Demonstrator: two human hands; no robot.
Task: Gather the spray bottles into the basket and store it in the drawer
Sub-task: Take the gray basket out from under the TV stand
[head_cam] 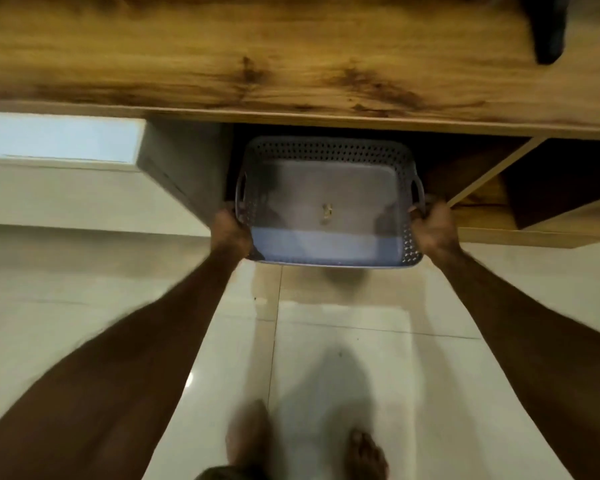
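Observation:
A grey perforated plastic basket (326,150) with two side handles is held level, half under the wooden tabletop and half out over the floor. My left hand (230,231) grips its left rim and my right hand (436,229) grips its right rim. The basket holds no bottle; only a small scrap lies on its floor. No spray bottle is in view. The dark opening behind the basket sits under the tabletop.
The wooden tabletop (291,57) fills the upper frame, with a dark object (549,29) at its right end. A white-fronted open drawer (63,140) juts out at left. Wooden shelf compartments (482,188) lie at right. My bare feet stand on glossy white tiles (326,341).

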